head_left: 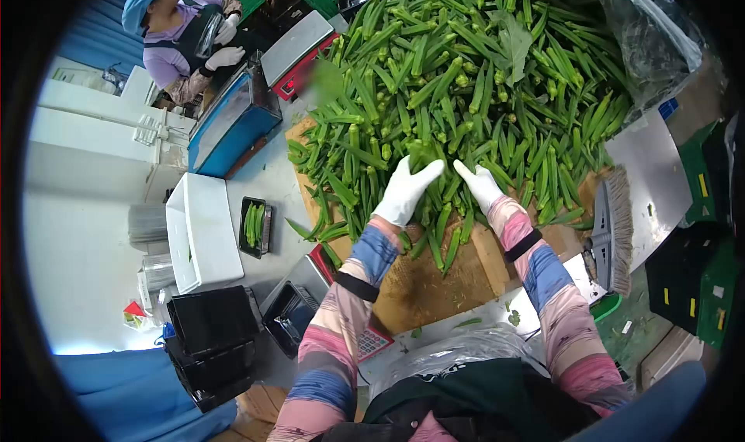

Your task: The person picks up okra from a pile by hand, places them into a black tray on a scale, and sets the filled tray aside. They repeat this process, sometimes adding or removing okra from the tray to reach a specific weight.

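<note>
Okra (450, 93) lies in a large loose heap directly in front of the wearer, its near edge spilling over a brown board (431, 291). Left grip (407, 187), white-gloved, is at the near side of the heap, fingers among blurred pods; cannot tell whether it is closed on any. Right grip (479, 184), also gloved, is open just beside it, thumb side inward, fingers pointing into the pods. Handling note: pods point every way and overlap, so a light lift from the top layer should disturb the heap less than a pull from beneath. Soft finger pressure seems best, as ridges and tips probably bruise; stems facing one way would make a handful sit neater. The broad leaf (512, 48) on the heap is best kept out of the grip. Outward to the left, on the bench (272, 151): a small black tray (268, 228) holding a few pods, beside a white bin (221, 236). Right of the board stands a grey-bristled brush (618, 225); loose bristles near the pods would be a contamination risk.
</note>
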`<act>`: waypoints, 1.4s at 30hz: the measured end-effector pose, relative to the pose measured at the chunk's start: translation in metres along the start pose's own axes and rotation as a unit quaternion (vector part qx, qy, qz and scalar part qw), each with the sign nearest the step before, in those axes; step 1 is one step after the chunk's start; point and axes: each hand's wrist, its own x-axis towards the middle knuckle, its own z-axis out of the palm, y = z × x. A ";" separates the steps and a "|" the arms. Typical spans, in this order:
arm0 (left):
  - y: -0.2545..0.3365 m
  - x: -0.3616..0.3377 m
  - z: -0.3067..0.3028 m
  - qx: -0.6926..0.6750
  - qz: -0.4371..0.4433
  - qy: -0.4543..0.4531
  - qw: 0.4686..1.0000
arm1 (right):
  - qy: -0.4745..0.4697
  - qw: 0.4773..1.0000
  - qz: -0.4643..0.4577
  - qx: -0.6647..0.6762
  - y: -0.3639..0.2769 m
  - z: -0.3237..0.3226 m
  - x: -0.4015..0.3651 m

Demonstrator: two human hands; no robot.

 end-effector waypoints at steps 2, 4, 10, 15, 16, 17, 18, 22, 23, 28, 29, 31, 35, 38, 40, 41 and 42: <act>-0.014 0.003 0.014 0.003 0.022 -0.019 1.000 | -0.059 0.996 0.010 0.062 0.001 -0.006 0.003; -0.017 -0.010 0.034 -0.115 -0.047 0.016 0.992 | -0.135 0.981 0.015 0.136 0.015 -0.007 0.015; -0.018 -0.081 0.061 -0.205 -0.013 0.079 0.975 | -0.210 0.962 0.024 0.175 0.026 -0.018 -0.052; -0.021 -0.164 0.040 -0.246 -0.060 0.037 0.967 | -0.272 0.951 0.051 0.137 0.030 -0.043 -0.125; -0.040 -0.177 0.033 -0.236 -0.057 0.037 0.969 | -0.240 0.966 -0.022 0.094 0.029 -0.050 -0.137; -0.065 -0.190 0.024 -0.177 -0.051 0.067 0.981 | -0.196 0.978 0.064 0.046 0.030 -0.064 -0.139; -0.080 -0.206 0.015 -0.142 -0.090 0.095 0.981 | -0.180 0.980 0.047 0.062 0.053 -0.078 -0.130; -0.109 -0.267 -0.009 -0.010 -0.186 0.124 0.975 | -0.045 0.998 -0.026 -0.030 0.101 -0.130 -0.124; -0.101 -0.279 -0.008 -0.020 -0.229 0.134 0.964 | -0.022 0.998 -0.038 -0.048 0.106 -0.140 -0.126; -0.111 -0.309 -0.015 -0.054 -0.232 0.136 0.962 | 0.124 0.932 -0.198 -0.276 0.123 -0.167 -0.144; -0.113 -0.313 -0.014 -0.038 -0.207 0.139 0.968 | 0.163 0.900 -0.237 -0.328 0.123 -0.166 -0.149; -0.120 -0.318 -0.016 -0.004 -0.157 0.143 0.977 | 0.140 0.933 -0.230 -0.240 0.113 -0.150 -0.164; -0.120 -0.319 -0.020 0.029 -0.100 0.162 0.981 | 0.081 0.951 -0.175 -0.242 0.121 -0.111 -0.174; -0.125 -0.323 -0.027 0.036 -0.096 0.167 0.981 | 0.094 0.917 -0.227 -0.314 0.136 -0.091 -0.183; -0.124 -0.329 -0.026 0.005 -0.114 0.182 0.977 | 0.079 0.899 -0.224 -0.367 0.143 -0.080 -0.184; -0.124 -0.331 -0.025 -0.001 -0.113 0.184 0.976 | 0.071 0.900 -0.211 -0.374 0.144 -0.076 -0.183; -0.124 -0.332 -0.024 -0.006 -0.113 0.185 0.976 | 0.064 0.901 -0.198 -0.380 0.144 -0.072 -0.182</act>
